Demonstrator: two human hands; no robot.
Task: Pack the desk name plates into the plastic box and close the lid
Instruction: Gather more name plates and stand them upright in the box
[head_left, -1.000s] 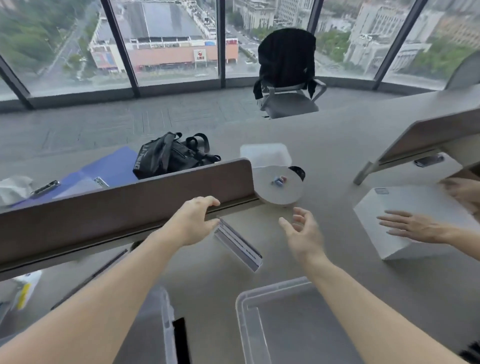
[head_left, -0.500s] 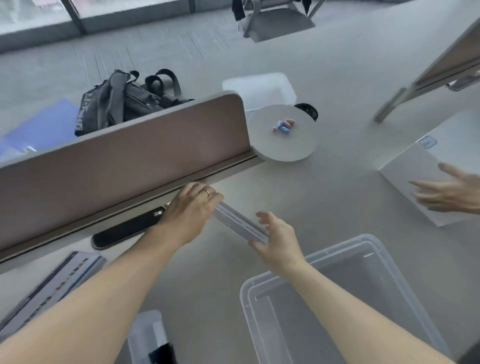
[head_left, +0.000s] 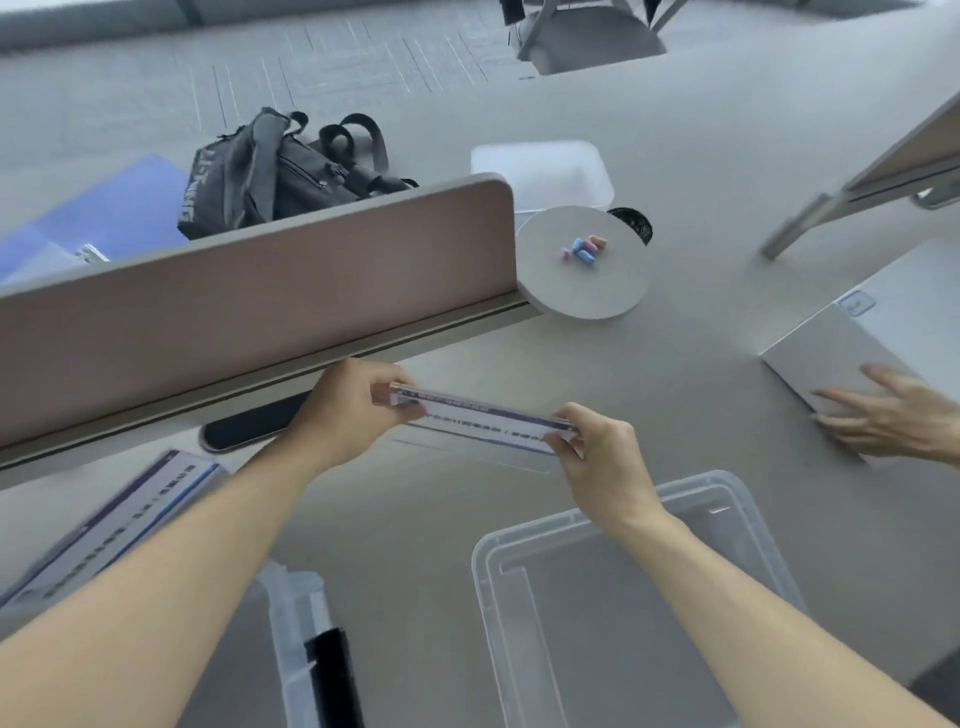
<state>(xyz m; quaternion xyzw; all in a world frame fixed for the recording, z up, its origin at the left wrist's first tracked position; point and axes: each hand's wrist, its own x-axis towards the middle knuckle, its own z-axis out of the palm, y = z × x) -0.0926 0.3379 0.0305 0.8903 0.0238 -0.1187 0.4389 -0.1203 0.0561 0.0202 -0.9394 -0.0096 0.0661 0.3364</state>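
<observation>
A long clear desk name plate with a dark stripe and printed text hangs just above the grey table. My left hand grips its left end and my right hand grips its right end. Below my right forearm lies a clear plastic box, open and with nothing visible inside. A second name plate lies flat at the left near the table edge. A clear lid with a black latch sits at the bottom, between my arms.
A brown desk divider runs across the left. Behind it sit a black backpack and a blue folder. A round white disc carries small coloured pieces. Another person's hand rests on a white box at the right.
Both my hands closed on the name plate's ends and lifted it off the table. The view tilted down, so the plastic box now shows more fully.
</observation>
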